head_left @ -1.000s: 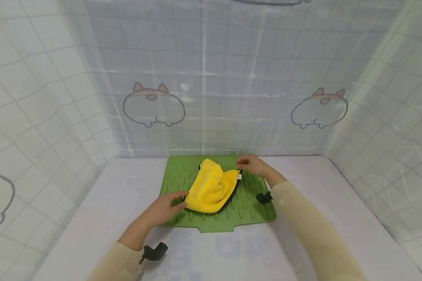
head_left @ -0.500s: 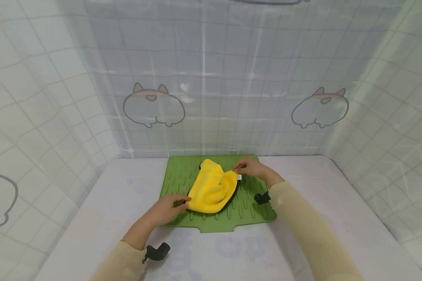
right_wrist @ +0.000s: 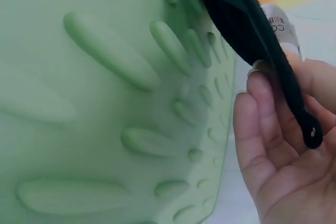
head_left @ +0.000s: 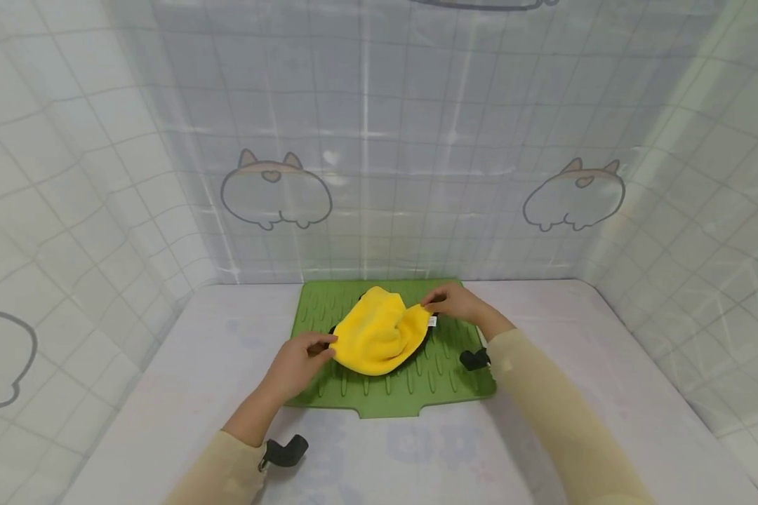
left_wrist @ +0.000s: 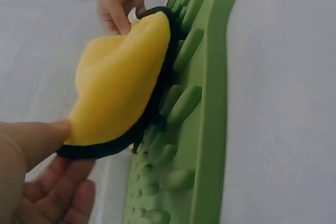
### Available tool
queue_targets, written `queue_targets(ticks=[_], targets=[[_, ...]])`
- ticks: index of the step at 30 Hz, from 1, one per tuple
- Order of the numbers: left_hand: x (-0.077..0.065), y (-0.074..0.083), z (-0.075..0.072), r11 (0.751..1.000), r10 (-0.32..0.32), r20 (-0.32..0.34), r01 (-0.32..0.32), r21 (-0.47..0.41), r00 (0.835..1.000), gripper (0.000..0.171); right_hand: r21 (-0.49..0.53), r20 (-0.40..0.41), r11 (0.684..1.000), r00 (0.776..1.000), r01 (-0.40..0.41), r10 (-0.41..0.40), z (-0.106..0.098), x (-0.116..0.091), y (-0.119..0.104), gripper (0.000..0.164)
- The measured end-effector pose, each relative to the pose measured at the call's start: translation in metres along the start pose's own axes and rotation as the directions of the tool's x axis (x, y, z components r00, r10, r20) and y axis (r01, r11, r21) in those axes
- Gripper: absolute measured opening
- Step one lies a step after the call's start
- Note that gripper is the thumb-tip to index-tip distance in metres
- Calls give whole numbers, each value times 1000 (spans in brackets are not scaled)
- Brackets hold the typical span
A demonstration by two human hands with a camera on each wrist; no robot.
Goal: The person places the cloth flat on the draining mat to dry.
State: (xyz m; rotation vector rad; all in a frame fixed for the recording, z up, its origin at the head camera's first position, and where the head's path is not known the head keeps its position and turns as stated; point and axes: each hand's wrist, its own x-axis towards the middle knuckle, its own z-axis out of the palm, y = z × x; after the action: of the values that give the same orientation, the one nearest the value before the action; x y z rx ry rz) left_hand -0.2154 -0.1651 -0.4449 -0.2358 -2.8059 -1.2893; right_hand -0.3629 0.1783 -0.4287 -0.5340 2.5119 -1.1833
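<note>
A yellow cleaning cloth [head_left: 371,337] with black edging lies rumpled over a green ribbed drying mat [head_left: 388,403]. My left hand [head_left: 298,363] pinches its left corner between thumb and fingers, and in the left wrist view the held edge of the cloth [left_wrist: 118,80] is raised off the mat. At the opposite corner, my right hand [head_left: 457,301] grips the cloth beside a small white label [right_wrist: 282,27]. The right wrist view shows the black edging and a corner loop [right_wrist: 313,136] between thumb and fingers. Part of the cloth's dark underside shows there.
The mat rests on a pale table [head_left: 227,330] against a tiled-pattern curtain [head_left: 417,140] with printed animal drawings, which also rises on both sides. Black wrist mounts [head_left: 286,451] hang from both sleeves. Rounded ribs [right_wrist: 113,56] stand up from the mat.
The left hand has taken hold of the cloth's left corner and raised it slightly away from the body. The right hand has closed onto the right corner. The cloth's near edge has shifted back.
</note>
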Motion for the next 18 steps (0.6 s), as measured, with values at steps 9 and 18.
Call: queue_targets(ticks=[9,18], targets=[[6,-4,-3,999,17,-158,-24,-41,987,30,80,-139,996,990,-27,38,-13,-7,0,21],[9,-8,-5,1000,6,-233,-13,-27,972,28,251,-175,968,984,12,33,-29,-15,8,25]])
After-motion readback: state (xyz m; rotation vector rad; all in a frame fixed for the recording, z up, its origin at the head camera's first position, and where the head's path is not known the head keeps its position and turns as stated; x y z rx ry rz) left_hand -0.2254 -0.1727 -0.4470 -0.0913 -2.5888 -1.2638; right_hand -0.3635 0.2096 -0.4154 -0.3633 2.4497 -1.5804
